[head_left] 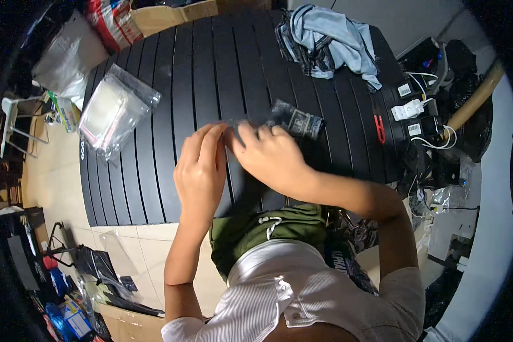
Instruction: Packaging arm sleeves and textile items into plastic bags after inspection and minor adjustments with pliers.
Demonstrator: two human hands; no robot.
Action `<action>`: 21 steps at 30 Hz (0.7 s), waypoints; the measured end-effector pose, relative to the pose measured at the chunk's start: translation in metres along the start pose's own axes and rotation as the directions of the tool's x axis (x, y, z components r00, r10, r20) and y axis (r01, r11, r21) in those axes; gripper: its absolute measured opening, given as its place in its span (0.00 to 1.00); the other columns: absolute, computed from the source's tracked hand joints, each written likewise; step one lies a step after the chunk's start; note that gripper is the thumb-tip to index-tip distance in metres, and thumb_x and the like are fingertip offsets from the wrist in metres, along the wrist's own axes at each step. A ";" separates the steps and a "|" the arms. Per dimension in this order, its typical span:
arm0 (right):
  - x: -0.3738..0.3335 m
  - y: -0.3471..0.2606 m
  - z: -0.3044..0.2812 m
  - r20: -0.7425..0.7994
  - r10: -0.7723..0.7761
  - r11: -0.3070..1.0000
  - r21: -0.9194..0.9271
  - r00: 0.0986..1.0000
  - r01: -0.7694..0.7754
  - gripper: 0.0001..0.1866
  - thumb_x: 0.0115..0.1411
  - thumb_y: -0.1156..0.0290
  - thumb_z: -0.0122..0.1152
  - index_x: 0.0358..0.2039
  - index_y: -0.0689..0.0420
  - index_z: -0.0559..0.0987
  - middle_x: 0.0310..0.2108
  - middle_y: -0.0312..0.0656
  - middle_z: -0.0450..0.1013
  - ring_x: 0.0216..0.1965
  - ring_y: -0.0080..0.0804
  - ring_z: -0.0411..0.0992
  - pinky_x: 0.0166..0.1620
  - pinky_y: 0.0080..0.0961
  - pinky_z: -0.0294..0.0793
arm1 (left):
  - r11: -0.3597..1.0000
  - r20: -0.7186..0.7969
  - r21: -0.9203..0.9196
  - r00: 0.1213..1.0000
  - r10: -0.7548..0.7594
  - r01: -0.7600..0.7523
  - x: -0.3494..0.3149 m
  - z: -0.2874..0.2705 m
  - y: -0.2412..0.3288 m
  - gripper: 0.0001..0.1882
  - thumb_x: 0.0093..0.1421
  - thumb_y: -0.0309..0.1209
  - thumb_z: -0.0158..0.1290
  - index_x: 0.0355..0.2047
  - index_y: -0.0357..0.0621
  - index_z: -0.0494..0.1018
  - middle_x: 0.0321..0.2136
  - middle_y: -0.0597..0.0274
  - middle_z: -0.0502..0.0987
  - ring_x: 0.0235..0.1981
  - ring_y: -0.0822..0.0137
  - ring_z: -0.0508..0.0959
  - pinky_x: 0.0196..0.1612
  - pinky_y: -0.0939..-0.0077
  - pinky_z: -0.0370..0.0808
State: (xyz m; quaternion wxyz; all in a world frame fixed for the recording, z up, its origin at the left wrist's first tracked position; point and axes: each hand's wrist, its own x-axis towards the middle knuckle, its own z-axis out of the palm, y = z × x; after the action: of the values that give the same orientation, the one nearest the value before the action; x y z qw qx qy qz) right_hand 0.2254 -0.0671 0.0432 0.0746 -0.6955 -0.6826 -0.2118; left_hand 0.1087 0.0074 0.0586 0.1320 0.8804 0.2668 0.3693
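Note:
Both my hands work on a small dark packet (295, 121) with a clear film wrap that lies on the black slatted table (222, 62). My left hand (200, 165) pinches the packet's left end with its fingertips. My right hand (268, 151) presses on the packet's middle with its fingers curled. The packet's right end, dark with a pale patterned label, sticks out past my right hand. The part under my fingers is hidden.
A stack of clear plastic bags (111, 111) lies at the table's left edge. A heap of blue and checked clothes (328, 40) sits at the far right. White chargers and cables (413, 108) lie beyond the right edge. Cardboard boxes (171, 14) stand at the back.

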 end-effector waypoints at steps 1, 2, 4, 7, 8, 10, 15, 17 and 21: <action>0.003 0.000 0.004 0.031 -0.043 0.999 -0.030 0.999 0.043 0.12 0.46 0.68 0.53 0.30 0.59 0.76 0.38 0.41 0.69 0.23 0.25 0.66 0.24 0.20 0.66 | 0.998 -0.014 0.060 1.000 0.005 -0.005 0.003 0.003 0.001 0.12 0.48 0.18 0.50 0.34 0.41 0.72 0.33 0.59 0.74 0.31 0.59 0.74 0.32 0.70 0.72; 0.005 0.001 0.007 0.063 -0.083 0.994 -0.059 0.995 0.087 0.13 0.45 0.68 0.53 0.31 0.59 0.76 0.36 0.41 0.70 0.21 0.25 0.66 0.23 0.20 0.66 | 0.993 -0.027 0.119 1.000 0.012 -0.008 0.006 0.005 0.001 0.11 0.47 0.18 0.50 0.33 0.41 0.72 0.34 0.59 0.73 0.31 0.59 0.74 0.32 0.69 0.72; 0.006 0.003 0.010 0.064 -0.112 0.989 -0.087 0.992 0.118 0.13 0.45 0.68 0.52 0.31 0.58 0.76 0.38 0.44 0.71 0.19 0.24 0.69 0.22 0.20 0.67 | 0.992 -0.023 0.128 1.000 0.010 -0.007 0.011 0.010 0.002 0.11 0.47 0.18 0.50 0.33 0.42 0.72 0.35 0.60 0.73 0.32 0.60 0.73 0.32 0.70 0.72; 0.004 -0.012 0.017 0.066 0.129 0.985 -0.122 0.989 -0.120 0.18 0.44 0.68 0.52 0.37 0.59 0.73 0.43 0.55 0.69 0.11 0.26 0.68 0.16 0.20 0.66 | 0.986 -0.015 0.166 0.999 0.039 -0.035 0.017 0.016 -0.004 0.11 0.45 0.18 0.49 0.31 0.42 0.72 0.36 0.60 0.72 0.33 0.60 0.72 0.32 0.71 0.72; 0.004 -0.019 0.015 0.077 0.180 0.979 -0.109 0.981 -0.171 0.19 0.44 0.67 0.52 0.39 0.59 0.71 0.41 0.52 0.70 0.13 0.26 0.69 0.16 0.19 0.66 | 0.977 -0.022 0.207 0.998 0.066 -0.060 0.019 0.015 -0.009 0.11 0.44 0.17 0.49 0.30 0.42 0.72 0.36 0.61 0.71 0.33 0.60 0.72 0.32 0.71 0.72; 0.001 -0.025 0.006 0.082 0.142 0.988 0.057 0.986 -0.147 0.18 0.44 0.68 0.52 0.38 0.58 0.71 0.41 0.50 0.70 0.14 0.25 0.69 0.15 0.19 0.65 | 0.970 -0.028 0.232 0.997 0.075 -0.067 0.024 0.012 -0.018 0.11 0.42 0.17 0.49 0.28 0.40 0.72 0.36 0.59 0.72 0.34 0.59 0.73 0.34 0.71 0.71; -0.028 -0.010 -0.013 -0.361 0.081 0.771 0.614 0.929 0.171 0.17 0.45 0.70 0.58 0.39 0.58 0.74 0.47 0.47 0.66 0.37 0.31 0.72 0.37 0.21 0.72 | 0.956 -0.230 0.293 0.969 0.092 -0.022 0.036 0.014 -0.047 0.09 0.47 0.18 0.52 0.30 0.41 0.73 0.34 0.58 0.73 0.37 0.58 0.73 0.39 0.69 0.70; -0.050 0.007 -0.015 -0.179 0.429 0.618 0.773 0.885 -0.143 0.16 0.47 0.72 0.62 0.38 0.60 0.74 0.46 0.48 0.66 0.46 0.39 0.67 0.46 0.28 0.69 | 0.949 -0.255 0.316 0.964 0.079 0.005 0.037 0.011 -0.051 0.09 0.46 0.18 0.53 0.30 0.42 0.73 0.35 0.58 0.73 0.38 0.58 0.73 0.39 0.69 0.70; -0.103 0.056 0.022 0.224 0.830 0.333 0.537 0.511 -0.775 0.16 0.56 0.64 0.55 0.38 0.63 0.71 0.35 0.47 0.68 0.35 0.40 0.68 0.40 0.27 0.66 | 0.970 -0.351 0.229 0.937 0.008 0.078 0.028 0.030 -0.050 0.13 0.43 0.21 0.58 0.32 0.44 0.73 0.36 0.56 0.71 0.38 0.57 0.73 0.39 0.68 0.70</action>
State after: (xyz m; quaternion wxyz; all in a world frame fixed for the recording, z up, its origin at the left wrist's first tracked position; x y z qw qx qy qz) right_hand 0.2867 -0.1561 -0.0070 0.4061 -0.8707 -0.2746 0.0387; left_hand 0.1281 0.0632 0.0321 -0.0177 0.8054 0.3442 0.4822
